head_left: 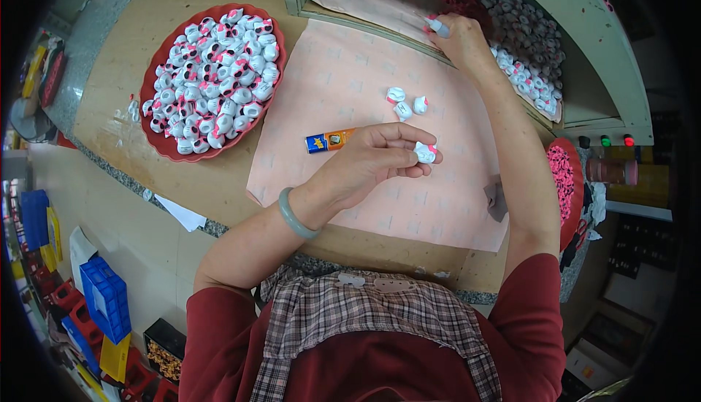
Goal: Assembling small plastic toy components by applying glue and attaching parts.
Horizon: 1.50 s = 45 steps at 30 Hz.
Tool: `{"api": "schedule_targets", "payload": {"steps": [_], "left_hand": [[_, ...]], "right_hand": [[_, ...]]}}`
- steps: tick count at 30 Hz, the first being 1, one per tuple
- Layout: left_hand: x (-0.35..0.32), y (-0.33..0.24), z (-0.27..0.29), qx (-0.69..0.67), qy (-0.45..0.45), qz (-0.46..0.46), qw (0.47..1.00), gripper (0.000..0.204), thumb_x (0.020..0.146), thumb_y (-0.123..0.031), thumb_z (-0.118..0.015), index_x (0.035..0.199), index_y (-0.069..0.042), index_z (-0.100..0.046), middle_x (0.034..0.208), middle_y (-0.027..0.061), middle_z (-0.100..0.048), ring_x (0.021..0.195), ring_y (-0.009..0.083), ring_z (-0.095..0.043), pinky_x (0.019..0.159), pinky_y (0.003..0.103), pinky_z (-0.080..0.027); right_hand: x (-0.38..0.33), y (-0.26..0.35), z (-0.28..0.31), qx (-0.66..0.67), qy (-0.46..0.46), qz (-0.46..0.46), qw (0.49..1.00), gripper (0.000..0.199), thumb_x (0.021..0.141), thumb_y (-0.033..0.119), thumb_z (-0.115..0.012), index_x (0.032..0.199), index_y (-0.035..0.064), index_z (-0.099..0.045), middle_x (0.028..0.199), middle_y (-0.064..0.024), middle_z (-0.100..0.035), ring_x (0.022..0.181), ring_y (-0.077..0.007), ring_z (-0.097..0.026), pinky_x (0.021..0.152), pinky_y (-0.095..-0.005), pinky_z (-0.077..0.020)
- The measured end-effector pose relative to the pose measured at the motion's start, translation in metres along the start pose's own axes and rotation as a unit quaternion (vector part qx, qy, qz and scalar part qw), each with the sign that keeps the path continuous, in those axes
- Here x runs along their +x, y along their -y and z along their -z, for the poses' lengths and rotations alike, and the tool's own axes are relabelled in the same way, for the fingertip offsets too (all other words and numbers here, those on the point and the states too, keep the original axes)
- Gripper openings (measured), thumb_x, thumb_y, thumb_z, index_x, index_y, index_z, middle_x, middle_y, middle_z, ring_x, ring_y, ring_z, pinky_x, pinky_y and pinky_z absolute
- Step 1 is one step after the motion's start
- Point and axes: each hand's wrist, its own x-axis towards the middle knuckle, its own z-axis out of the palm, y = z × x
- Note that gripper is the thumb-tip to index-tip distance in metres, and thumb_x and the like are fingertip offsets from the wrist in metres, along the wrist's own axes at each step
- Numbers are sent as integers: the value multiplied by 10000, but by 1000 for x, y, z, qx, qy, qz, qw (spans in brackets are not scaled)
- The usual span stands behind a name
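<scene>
Left hand (371,155) over middle of the sheet, thumb and fingertips closed in a light pinch on a small, glossy white cat-head-shaped piece (424,152); remaining fingers loosely curled. Grip is at the rim, probably to keep the front uncovered and spare the surface. Right hand (464,40) is far right, at the sill of the pale green metal cabinet (612,59), fingers closed around a small whitish-blue object with a pink end (439,27); can't tell whether it's a tube or another piece. Pale pink printed paper sheet (321,73) covers the tabletop between the arms, likely to protect pieces from the bare board. Three loose white pieces with pink marks (403,112) lie close together on it, just beyond the left hand, seemingly within easy reach. Orange-and-blue rectangular packet (317,143) is partly hidden by the left hand. Red scalloped plastic bowl (191,158) at far left is heaped with white, pink and black pieces, presumably grouped to keep them off the sheet; more white pieces crowd inside the cabinet. Held piece looks rounded and shiny, with pointed ear-like tips and a bright pink patch on its right side; finer face details too small to read.
</scene>
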Motion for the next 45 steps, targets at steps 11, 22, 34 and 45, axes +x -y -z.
{"api": "schedule_targets", "payload": {"steps": [11,22,34,45], "left_hand": [[-1,-5,0,2,-28,-17,999,291,879,-52,-542,1164,8,-549,1069,163,-622,888,146,-613,817,257,-494],[3,3,-10,123,-77,-59,988,297,858,-34,-589,1148,23,-558,1007,109,-643,859,146,-621,788,248,-507],[4,7,-9,215,-63,-54,973,290,835,-37,-626,1115,23,-582,981,101,-649,851,123,-620,772,230,-507],[2,11,-16,279,-77,-90,953,290,840,-2,-603,1126,24,-567,1003,99,-642,902,118,-612,819,235,-506]], "right_hand": [[-72,52,54,557,56,-284,778,156,828,107,-612,942,4,-588,794,-68,-619,607,-73,-522,512,-196,-391],[-166,104,66,632,12,-304,713,96,811,21,-626,893,-4,-582,776,-74,-618,577,-86,-547,497,-207,-428],[-172,110,58,587,14,-301,751,98,807,8,-646,882,7,-582,733,-31,-588,573,-71,-542,488,-199,-432],[-176,125,45,451,-65,-278,845,141,787,-11,-654,893,7,-562,778,-43,-626,599,-68,-568,523,-205,-466]]}}
